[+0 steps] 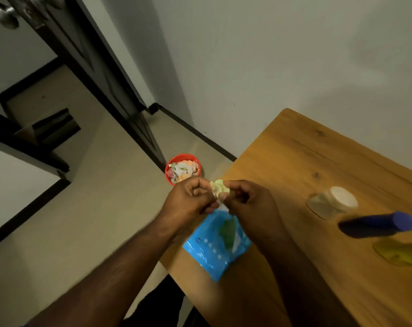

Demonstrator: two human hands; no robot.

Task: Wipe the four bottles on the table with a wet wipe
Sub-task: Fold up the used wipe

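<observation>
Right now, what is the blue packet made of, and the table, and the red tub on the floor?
The blue packet looks like thin, glossy plastic film: it crinkles and catches bright glints. The table looks like wood or a wood-look top, smooth, with grain lines and dark knots. The red tub is probably plastic, plain and evenly coloured, though it is too blurred to be sure.

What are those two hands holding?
A crumpled wet wipe, pinched between the left hand on its left edge and the right hand on its right edge.
</observation>
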